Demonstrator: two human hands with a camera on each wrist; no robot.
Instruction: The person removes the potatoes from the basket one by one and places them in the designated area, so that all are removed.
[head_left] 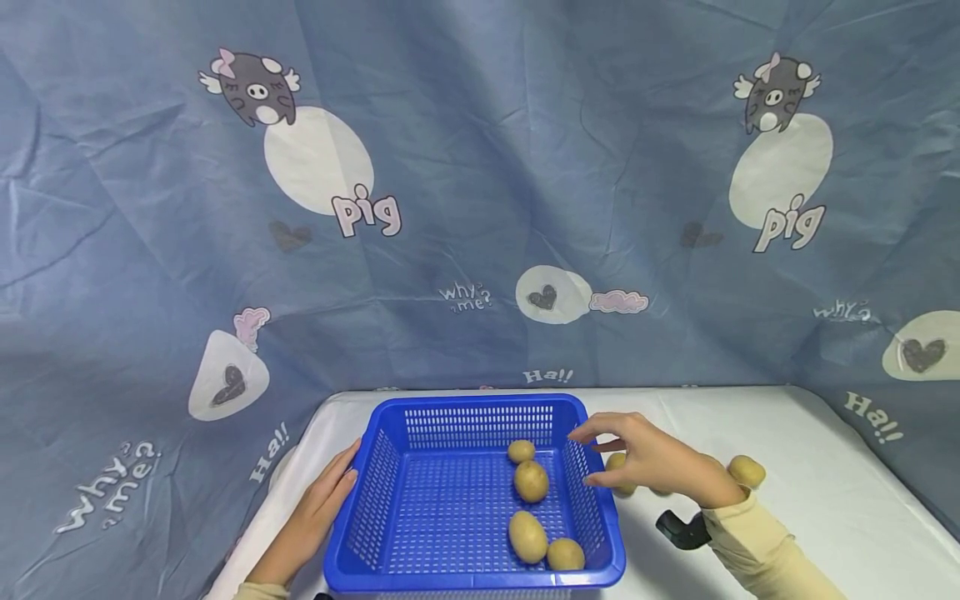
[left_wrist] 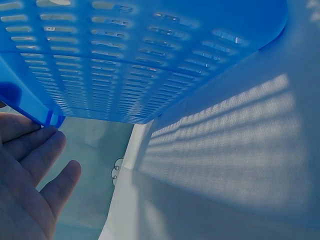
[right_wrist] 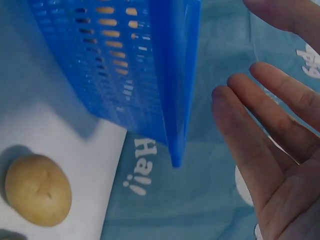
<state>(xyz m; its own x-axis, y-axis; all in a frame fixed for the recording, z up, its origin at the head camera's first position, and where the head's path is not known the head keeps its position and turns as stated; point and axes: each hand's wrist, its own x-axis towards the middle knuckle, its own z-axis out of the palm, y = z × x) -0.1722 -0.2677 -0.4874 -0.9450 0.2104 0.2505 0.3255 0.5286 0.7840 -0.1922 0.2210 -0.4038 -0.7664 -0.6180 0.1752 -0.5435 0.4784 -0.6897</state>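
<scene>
Neither grip holds anything: the left hand lies flat, fingers straight, against the left wall of the basket, its fingertips touching the rim; the right hand hovers over the basket's right rim with fingers relaxed and spread, empty. A blue sheet printed with pigs hangs behind and drapes around the white table. The blue slotted basket stands on the table near its left front. Four potatoes lie inside it, toward the right side. Outside on the table, one potato lies right of the right hand, and another potato shows just beneath its fingers.
</scene>
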